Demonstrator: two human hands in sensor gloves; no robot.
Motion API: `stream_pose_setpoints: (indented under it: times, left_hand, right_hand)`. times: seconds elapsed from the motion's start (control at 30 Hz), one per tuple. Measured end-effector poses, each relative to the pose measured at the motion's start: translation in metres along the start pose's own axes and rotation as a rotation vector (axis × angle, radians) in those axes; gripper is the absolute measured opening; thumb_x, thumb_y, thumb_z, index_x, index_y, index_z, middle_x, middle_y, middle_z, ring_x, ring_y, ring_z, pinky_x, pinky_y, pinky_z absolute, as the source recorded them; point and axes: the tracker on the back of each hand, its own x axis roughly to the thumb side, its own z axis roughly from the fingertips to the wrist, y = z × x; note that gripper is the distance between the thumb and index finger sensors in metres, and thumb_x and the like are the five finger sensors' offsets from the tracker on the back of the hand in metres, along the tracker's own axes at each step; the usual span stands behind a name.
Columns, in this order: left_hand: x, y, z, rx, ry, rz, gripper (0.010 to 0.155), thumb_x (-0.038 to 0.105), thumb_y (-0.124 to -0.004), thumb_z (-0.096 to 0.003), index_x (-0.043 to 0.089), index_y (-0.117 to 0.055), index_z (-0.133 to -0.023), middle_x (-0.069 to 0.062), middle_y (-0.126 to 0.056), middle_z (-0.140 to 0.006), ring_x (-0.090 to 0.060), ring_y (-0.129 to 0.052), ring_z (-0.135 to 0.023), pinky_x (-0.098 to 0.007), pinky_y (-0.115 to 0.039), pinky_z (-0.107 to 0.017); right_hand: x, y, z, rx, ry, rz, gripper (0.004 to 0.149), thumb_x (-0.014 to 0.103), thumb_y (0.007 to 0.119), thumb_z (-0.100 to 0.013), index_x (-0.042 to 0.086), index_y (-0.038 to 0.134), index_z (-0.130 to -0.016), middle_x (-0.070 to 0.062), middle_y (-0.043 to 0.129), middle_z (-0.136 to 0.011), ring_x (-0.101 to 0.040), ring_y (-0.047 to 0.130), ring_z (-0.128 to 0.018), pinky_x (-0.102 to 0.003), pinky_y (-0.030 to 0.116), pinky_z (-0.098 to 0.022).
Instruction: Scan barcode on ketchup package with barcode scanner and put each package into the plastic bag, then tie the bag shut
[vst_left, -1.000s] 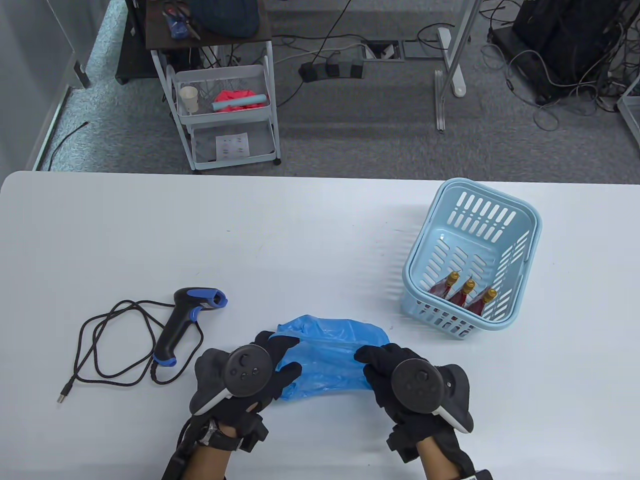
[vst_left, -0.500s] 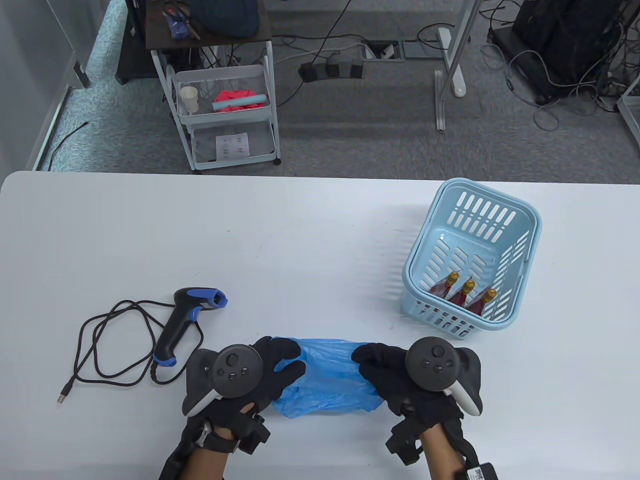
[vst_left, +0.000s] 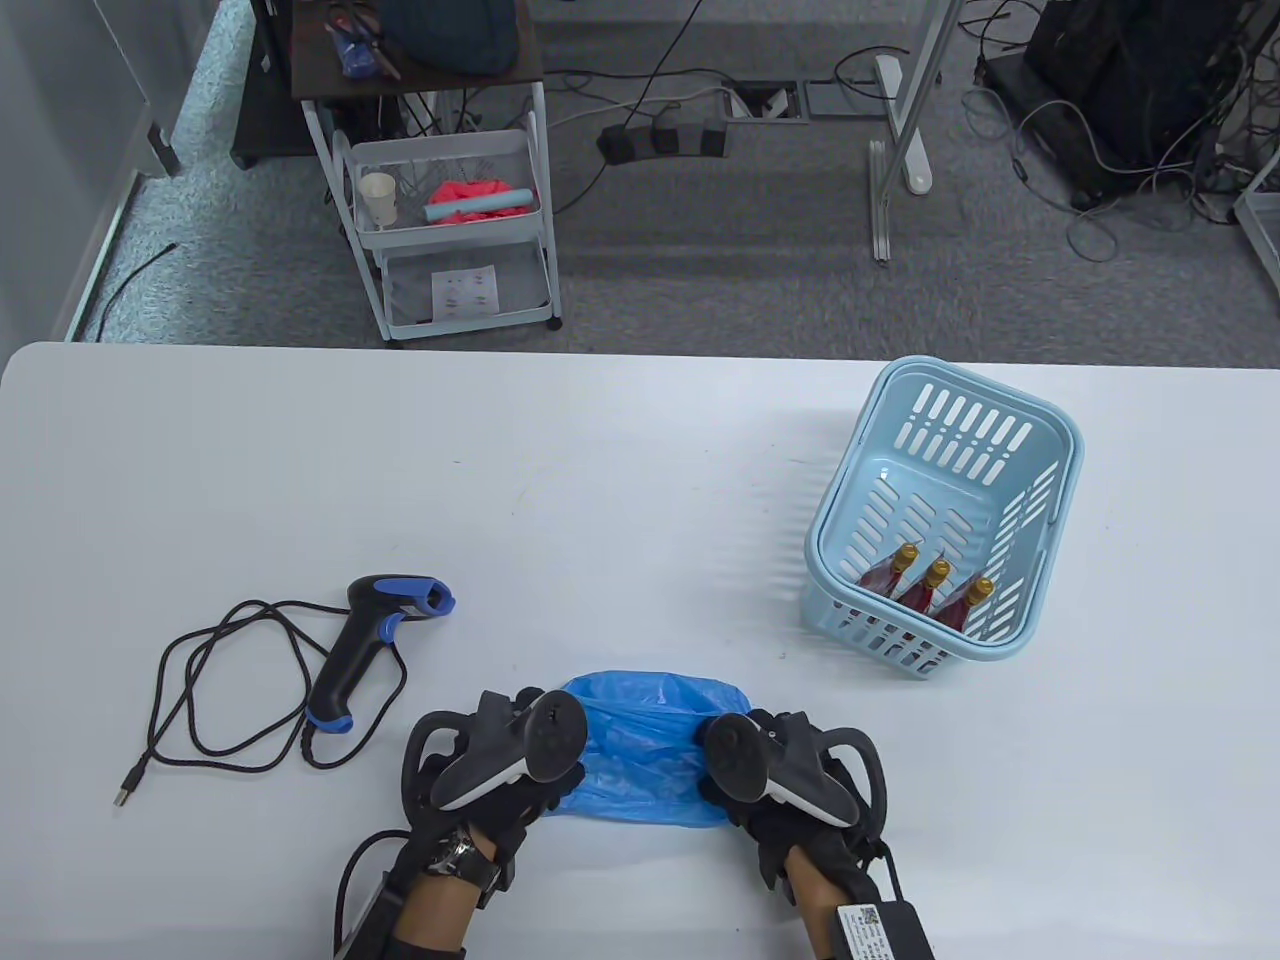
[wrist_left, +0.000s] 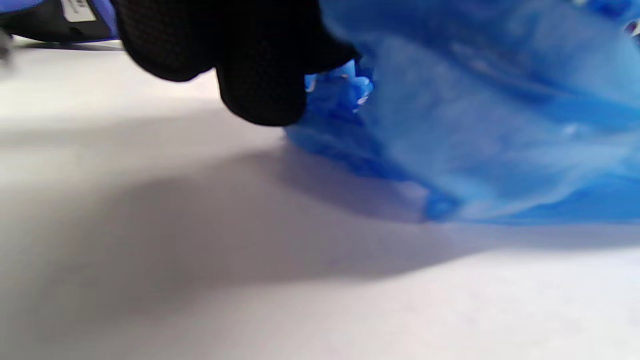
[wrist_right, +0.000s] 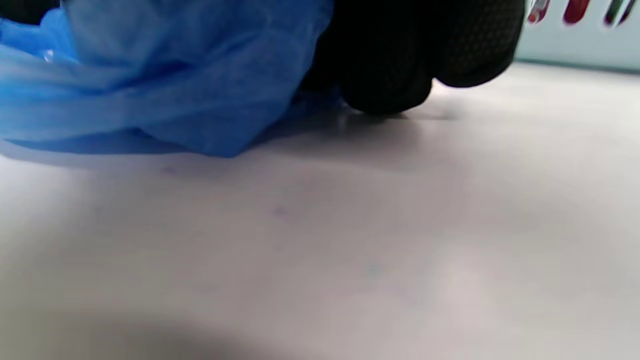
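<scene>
The plastic bag (vst_left: 650, 745) lies between the hands, long axis left-right. Left hand (vst_left: 500, 770) and right hand (vst_left: 790, 780) each pinch an end. The ketchup packages (vst_left: 930, 595) sit far right, nearer the right hand.

The table view is evenly and brightly lit and sharp. Both wrist views are blurred at close range, with soft shadows cast on the white table (wrist_left: 200, 280) beneath the crumpled blue plastic bag (wrist_left: 500, 130).

1. The trackers hide the fingers of the left hand (vst_left: 500, 765) and right hand (vst_left: 790, 775) where they meet the plastic bag (vst_left: 650, 750).
2. The basket (vst_left: 1050, 420) wall hides the ketchup packages' (vst_left: 935, 590) lower parts.
</scene>
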Motion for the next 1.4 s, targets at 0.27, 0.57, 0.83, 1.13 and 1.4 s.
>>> stream_pose_setpoints:
  times: [0.27,0.57,0.83,1.13,1.4]
  left_hand:
    - [-0.037,0.018,0.01,0.093,0.049,0.204,0.055,0.044,-0.087,-0.0427,0.038,-0.073,-0.096,-0.005,-0.065,-0.106,-0.037,-0.082,-0.095,-0.055,-0.073,-0.067]
    - [-0.029,0.073,0.049,0.364,-0.075,0.363,0.049,0.045,-0.084,-0.0451,0.032,-0.081,-0.092,-0.008,-0.062,-0.11,-0.042,-0.076,-0.098,-0.058,-0.068,-0.069]
    - [0.059,0.054,0.048,0.295,-0.2,-0.066,0.04,0.044,-0.079,-0.0482,0.033,-0.086,-0.086,-0.005,-0.046,-0.118,-0.041,-0.053,-0.112,-0.063,-0.052,-0.078]
    - [0.037,-0.016,-0.002,0.007,-0.049,-0.228,0.058,0.051,-0.088,-0.0404,0.038,-0.076,-0.095,-0.01,-0.014,-0.12,-0.046,-0.016,-0.112,-0.068,-0.027,-0.079]
    - [0.002,-0.024,-0.012,-0.191,-0.004,0.061,0.095,0.058,-0.087,-0.0373,0.039,-0.037,-0.116,-0.011,-0.026,-0.121,-0.047,-0.034,-0.114,-0.071,-0.033,-0.078]
  right_hand:
    - [-0.004,0.003,-0.003,0.095,0.033,0.018,0.086,0.06,0.082,-0.038,0.032,0.045,-0.111,-0.021,0.047,-0.11,-0.048,0.05,-0.097,-0.065,0.05,-0.071]
    - [0.001,0.003,-0.003,0.117,0.024,0.043,0.088,0.06,0.081,-0.038,0.028,0.045,-0.112,-0.022,0.047,-0.11,-0.048,0.051,-0.096,-0.065,0.051,-0.071]
    - [0.007,0.005,0.001,0.126,0.014,0.052,0.089,0.061,0.08,-0.039,0.027,0.043,-0.112,-0.023,0.045,-0.11,-0.048,0.05,-0.096,-0.065,0.051,-0.071]
    - [0.005,0.009,0.008,0.195,0.008,0.075,0.104,0.066,0.08,-0.035,0.025,0.028,-0.115,-0.024,0.032,-0.114,-0.05,0.038,-0.101,-0.067,0.044,-0.073]
    - [-0.02,0.001,0.006,0.191,0.055,-0.069,0.103,0.062,0.084,-0.038,0.032,0.022,-0.114,-0.025,0.029,-0.115,-0.05,0.037,-0.101,-0.067,0.044,-0.074]
